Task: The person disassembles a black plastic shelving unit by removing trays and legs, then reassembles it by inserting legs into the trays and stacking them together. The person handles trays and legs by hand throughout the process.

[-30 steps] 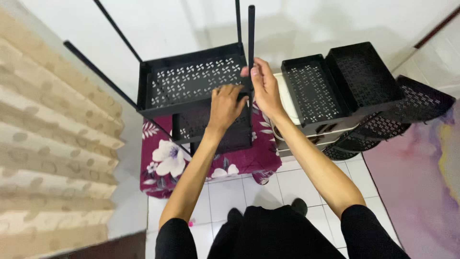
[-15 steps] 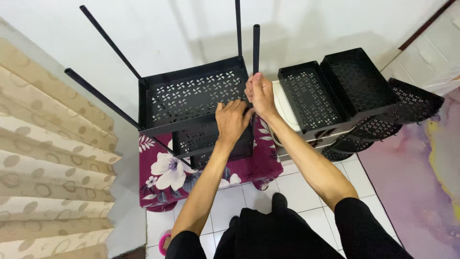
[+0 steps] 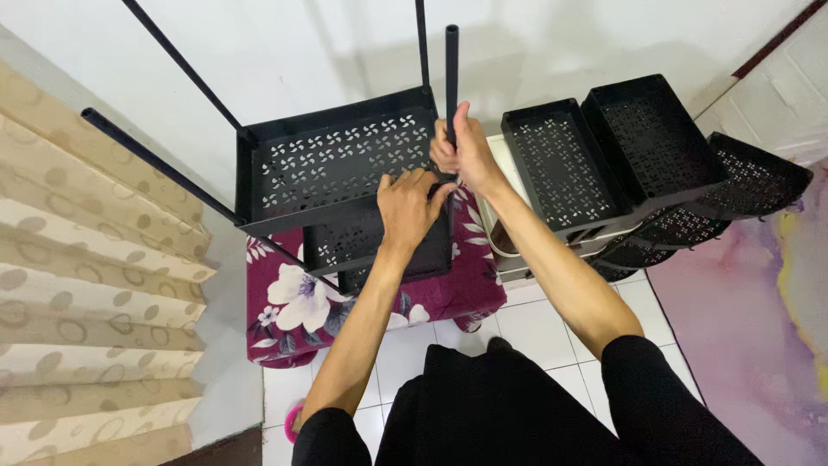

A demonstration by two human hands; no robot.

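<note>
Head view showed my right hand [image 3: 466,151] had climbed from the tray corner to close round the black pole [image 3: 451,78] — seating it, I judged — while my left hand [image 3: 410,207] lay flat, fingers spread, on the perforated black tray [image 3: 336,168] over the floral-covered stool [image 3: 302,298].

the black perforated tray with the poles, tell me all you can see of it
The black perforated plastic tray is rectangular, with raised walls and pinwheel-shaped holes in its floor. Thin black poles rise from its corners. It sits tilted above a second tray on a floral maroon cushion. The right hand grips its near-right corner pole; the left hand rests at its front edge.
</note>
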